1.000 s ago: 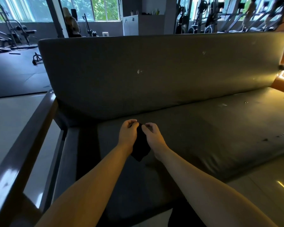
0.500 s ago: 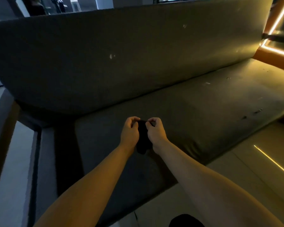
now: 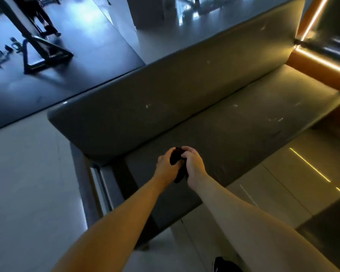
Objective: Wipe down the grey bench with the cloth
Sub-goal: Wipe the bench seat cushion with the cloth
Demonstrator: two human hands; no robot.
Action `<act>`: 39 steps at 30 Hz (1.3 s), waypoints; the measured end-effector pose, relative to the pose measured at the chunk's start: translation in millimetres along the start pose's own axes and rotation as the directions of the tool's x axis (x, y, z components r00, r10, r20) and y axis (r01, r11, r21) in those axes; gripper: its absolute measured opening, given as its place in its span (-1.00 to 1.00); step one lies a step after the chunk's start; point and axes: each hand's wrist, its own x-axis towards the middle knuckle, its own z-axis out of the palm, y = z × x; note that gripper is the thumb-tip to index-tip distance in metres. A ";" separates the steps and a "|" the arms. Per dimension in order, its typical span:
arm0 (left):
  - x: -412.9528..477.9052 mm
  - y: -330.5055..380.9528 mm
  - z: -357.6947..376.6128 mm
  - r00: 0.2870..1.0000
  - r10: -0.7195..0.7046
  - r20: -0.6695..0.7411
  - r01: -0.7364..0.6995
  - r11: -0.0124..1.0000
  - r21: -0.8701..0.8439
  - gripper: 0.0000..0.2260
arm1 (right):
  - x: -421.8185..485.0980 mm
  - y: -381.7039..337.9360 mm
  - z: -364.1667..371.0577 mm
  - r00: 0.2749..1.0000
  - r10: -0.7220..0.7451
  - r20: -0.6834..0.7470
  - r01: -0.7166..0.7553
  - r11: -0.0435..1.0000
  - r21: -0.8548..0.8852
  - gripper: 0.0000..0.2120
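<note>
One cloth (image 3: 175,156) (bunched) in closed grips, left hand (image 3: 166,166), right hand (image 3: 194,163); one grey bench (image 3: 243,134)

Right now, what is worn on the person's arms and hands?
Nothing that shows. The left forearm and right forearm are bare, no sleeve in view. The left hand and right hand have no gloves; neither wrist shows a watch or band. Rings cannot be told.

The grey bench (image 3: 234,138) stands on a pale floor (image 3: 28,183), its seat bearing a few whitish flecks (image 3: 277,119), possibly scuffs or crumbs.
</note>
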 end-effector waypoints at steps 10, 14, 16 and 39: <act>-81.3 41.6 -157.9 0.988 0.032 -0.151 -0.051 0.991 -0.123 -0.68 | -121.2 -38.1 123.3 0.986 -0.096 0.138 0.128 0.960 -0.250 -0.66; -87.5 13.9 -221.8 0.987 0.078 -0.137 -0.084 0.996 -0.035 -0.67 | -143.0 -14.8 191.1 0.993 -0.064 0.103 0.090 0.956 -0.280 -0.68; -90.3 -1.2 -250.9 0.991 0.088 -0.103 -0.088 0.996 0.007 -0.65 | -151.5 3.4 222.4 0.994 -0.056 0.089 0.079 0.960 -0.268 -0.71; 35.2 -57.1 -431.2 0.979 0.201 0.018 -0.198 0.941 0.274 -0.64 | -61.1 36.8 408.6 0.978 -0.207 -0.018 0.203 0.973 -0.111 -0.72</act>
